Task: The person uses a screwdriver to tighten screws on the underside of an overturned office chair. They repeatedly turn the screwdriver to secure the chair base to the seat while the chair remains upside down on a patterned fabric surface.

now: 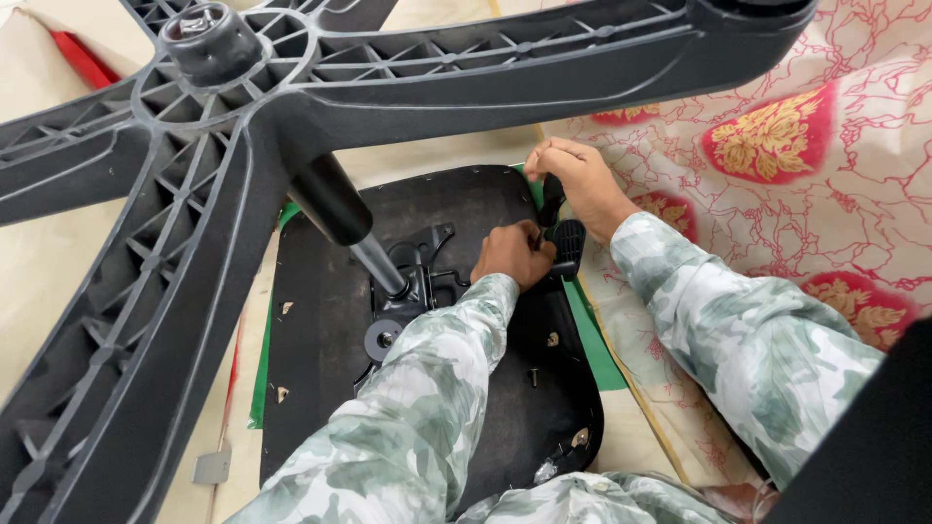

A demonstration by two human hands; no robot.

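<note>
An office chair lies upside down. Its black seat underside (320, 340) faces up, and the gas column (340, 213) rises toward me to the black star base (194, 194). My left hand (515, 254) is closed on the metal mechanism's black lever (456, 277) near the seat's middle. My right hand (581, 180) grips a black paddle handle (553, 199) at the seat's right edge. A second paddle (569, 247) sits just below it. Both sleeves are green camouflage.
A green sheet (597, 340) lies under the seat on a cream floor covering. A cloth with red and gold flower patterns (777, 146) spreads to the right. Screws (534, 376) stick out of the seat underside. A dark object (874, 446) fills the lower right corner.
</note>
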